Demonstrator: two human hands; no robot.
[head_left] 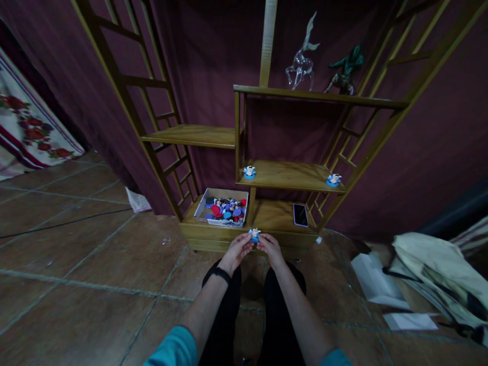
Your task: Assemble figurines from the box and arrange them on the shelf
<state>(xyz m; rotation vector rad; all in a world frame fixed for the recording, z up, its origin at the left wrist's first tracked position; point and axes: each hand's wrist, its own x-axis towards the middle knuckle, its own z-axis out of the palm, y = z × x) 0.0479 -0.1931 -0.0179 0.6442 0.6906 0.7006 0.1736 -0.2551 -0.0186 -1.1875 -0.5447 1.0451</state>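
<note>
Between my two hands, in front of the lower shelf, is a small figurine [254, 234] with a blue base and a pale body. My left hand [239, 248] pinches it from the left, a dark band on that wrist. On the other side the fingers of my right hand [270, 246] close on it too. Two similar figurines stand on the middle shelf: one figurine [249, 172] at its left end, another figurine [333, 179] at its right end. An open cardboard box [202, 207] on the bottom shelf holds many small figures and red, blue and purple discs.
A wooden display shelf [198, 134] stands against a dark red curtain. On the bottom shelf lies a phone [300, 215]. Above are a clear glass deer [301, 66] and a dark green statue [346, 71]. Pale cloth bags [438, 269] and a white box [375, 279] lie on the floor at right.
</note>
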